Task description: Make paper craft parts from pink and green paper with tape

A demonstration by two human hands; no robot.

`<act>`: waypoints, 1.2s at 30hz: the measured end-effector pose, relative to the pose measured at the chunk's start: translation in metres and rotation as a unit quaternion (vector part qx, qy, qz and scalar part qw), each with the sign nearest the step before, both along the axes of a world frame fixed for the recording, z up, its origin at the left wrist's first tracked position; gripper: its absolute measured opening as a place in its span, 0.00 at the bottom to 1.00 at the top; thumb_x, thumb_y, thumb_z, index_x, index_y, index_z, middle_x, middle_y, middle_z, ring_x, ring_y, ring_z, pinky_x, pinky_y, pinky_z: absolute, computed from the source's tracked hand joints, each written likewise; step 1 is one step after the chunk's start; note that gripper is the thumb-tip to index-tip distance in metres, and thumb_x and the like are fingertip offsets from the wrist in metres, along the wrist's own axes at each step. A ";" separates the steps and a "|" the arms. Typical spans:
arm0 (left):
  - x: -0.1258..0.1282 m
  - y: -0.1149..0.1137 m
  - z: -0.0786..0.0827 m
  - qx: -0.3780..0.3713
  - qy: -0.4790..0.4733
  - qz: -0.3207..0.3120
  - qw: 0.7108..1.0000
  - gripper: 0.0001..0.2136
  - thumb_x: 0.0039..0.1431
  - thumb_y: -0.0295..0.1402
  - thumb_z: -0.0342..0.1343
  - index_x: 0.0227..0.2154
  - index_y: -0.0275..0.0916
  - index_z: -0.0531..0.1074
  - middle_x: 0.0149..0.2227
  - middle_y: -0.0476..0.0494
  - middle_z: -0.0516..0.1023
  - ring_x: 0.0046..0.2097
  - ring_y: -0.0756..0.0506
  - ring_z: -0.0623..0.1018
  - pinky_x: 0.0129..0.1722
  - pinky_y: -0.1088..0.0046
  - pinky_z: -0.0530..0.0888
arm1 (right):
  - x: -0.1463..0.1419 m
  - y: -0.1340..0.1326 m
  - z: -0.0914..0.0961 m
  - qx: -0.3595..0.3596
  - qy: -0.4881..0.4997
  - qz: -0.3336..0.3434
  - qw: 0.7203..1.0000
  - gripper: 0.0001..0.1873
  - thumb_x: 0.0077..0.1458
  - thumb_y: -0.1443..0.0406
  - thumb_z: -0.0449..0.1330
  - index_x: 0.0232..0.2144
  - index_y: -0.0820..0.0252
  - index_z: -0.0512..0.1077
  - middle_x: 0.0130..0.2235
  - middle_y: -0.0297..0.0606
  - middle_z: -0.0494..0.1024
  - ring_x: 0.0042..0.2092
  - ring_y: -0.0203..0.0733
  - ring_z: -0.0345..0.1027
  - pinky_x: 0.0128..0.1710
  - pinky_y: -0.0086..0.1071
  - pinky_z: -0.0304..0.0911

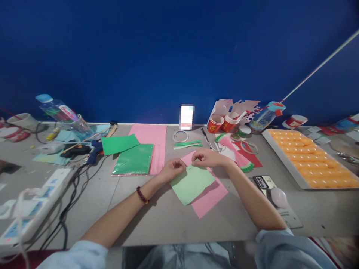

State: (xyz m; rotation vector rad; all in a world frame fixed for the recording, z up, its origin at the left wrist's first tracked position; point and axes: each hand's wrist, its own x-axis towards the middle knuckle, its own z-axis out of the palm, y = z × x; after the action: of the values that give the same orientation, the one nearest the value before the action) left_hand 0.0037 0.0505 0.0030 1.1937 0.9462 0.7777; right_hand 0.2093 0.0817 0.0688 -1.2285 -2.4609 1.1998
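Observation:
A light green paper sheet [192, 185] lies on top of a pink paper sheet [210, 198] in the middle of the grey table [157, 220]. My left hand [171, 170] has its fingers curled and pinches the green sheet's upper left edge. My right hand [207, 157] is closed in a pinch on the same sheet's top edge, close beside the left hand. A dark bead bracelet [142, 195] sits on my left wrist.
Green and pink sheets [134, 158] lie to the left. Paper cups [221, 123], a pen [206, 137], tape rings [180, 136] and a watermelon paper fan [238, 157] are behind. A tray of orange balls [311, 157] and a phone [265, 183] are right; power strips [36, 201], cables and a glue gun [84, 151] left.

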 end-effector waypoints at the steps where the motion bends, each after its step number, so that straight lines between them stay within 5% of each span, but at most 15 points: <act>1: 0.000 0.000 0.000 -0.002 0.000 0.001 1.000 0.08 0.41 0.33 0.61 0.22 0.35 0.69 0.26 0.48 0.72 0.27 0.53 0.68 0.27 0.78 0.63 | 0.001 0.000 0.001 0.000 0.000 -0.002 1.000 0.09 0.51 0.61 0.55 0.29 0.58 0.73 0.30 0.33 0.75 0.30 0.36 0.65 0.28 0.27 0.57; 22: -0.001 0.005 -0.010 -0.006 -0.025 -0.013 1.000 0.08 0.42 0.32 0.62 0.23 0.34 0.69 0.29 0.46 0.74 0.29 0.52 0.71 0.29 0.79 0.66 | 0.027 0.008 0.010 0.049 -0.026 -0.074 0.996 0.13 0.50 0.56 0.56 0.29 0.58 0.74 0.30 0.34 0.74 0.31 0.37 0.63 0.30 0.29 0.57; 36: -0.004 0.005 -0.012 -0.024 0.020 -0.034 0.999 0.09 0.45 0.34 0.59 0.27 0.35 0.68 0.29 0.46 0.75 0.21 0.55 0.71 0.22 0.78 0.68 | 0.057 0.013 0.018 0.057 -0.031 -0.103 0.993 0.15 0.51 0.53 0.57 0.31 0.58 0.74 0.31 0.35 0.75 0.33 0.39 0.65 0.32 0.31 0.57</act>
State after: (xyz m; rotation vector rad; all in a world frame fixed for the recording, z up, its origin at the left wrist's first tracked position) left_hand -0.0003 0.0557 -0.0094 1.1969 0.9473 0.6769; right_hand 0.2665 0.0946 0.0864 -1.4651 -2.3368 0.9697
